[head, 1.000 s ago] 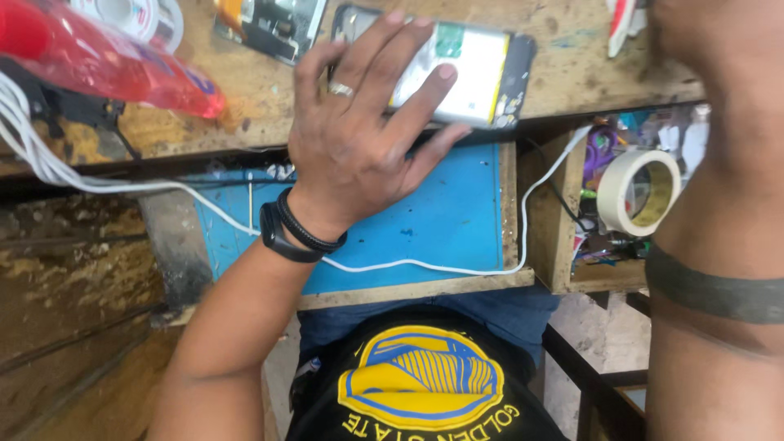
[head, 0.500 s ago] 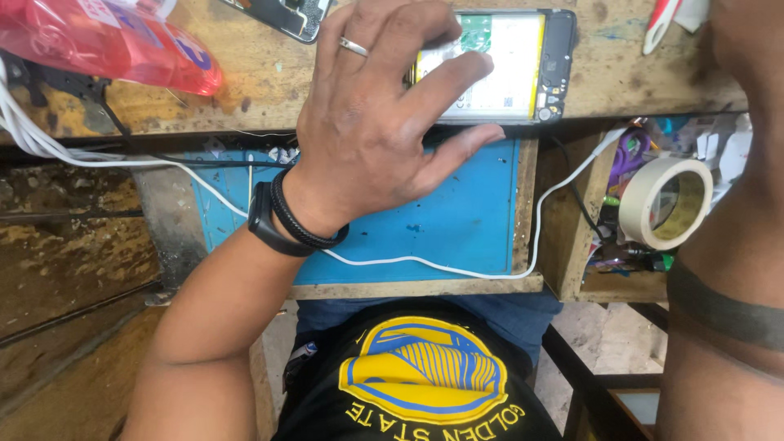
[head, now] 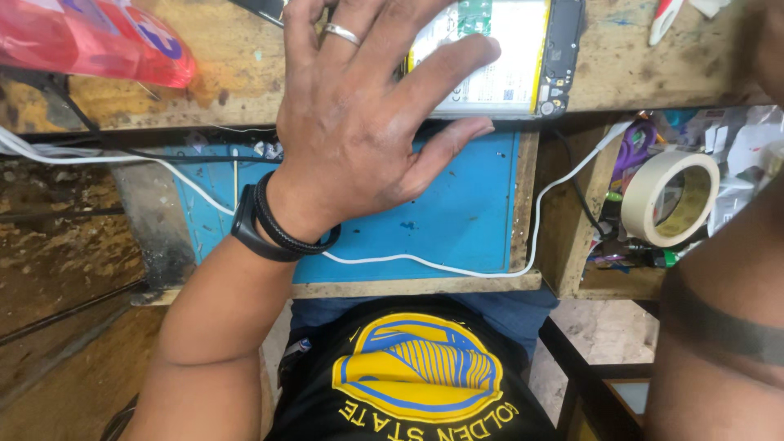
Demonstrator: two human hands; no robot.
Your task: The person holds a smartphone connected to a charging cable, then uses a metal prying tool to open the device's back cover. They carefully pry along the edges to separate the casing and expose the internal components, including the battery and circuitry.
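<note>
Pressing flat, the open left hand [head: 359, 131] pins the opened, back-removed phone [head: 510, 53] onto the worn wooden surface [head: 637, 69]; right hand out of view.

The opened phone [head: 510, 57] lies flat on the wooden tabletop [head: 645, 73], at its front edge, with the back cover off. Its inside faces up: a large white battery with a yellow border, a green board part above it, and a black frame around. The left part of the phone is hidden under the fingers [head: 445, 65]
</note>
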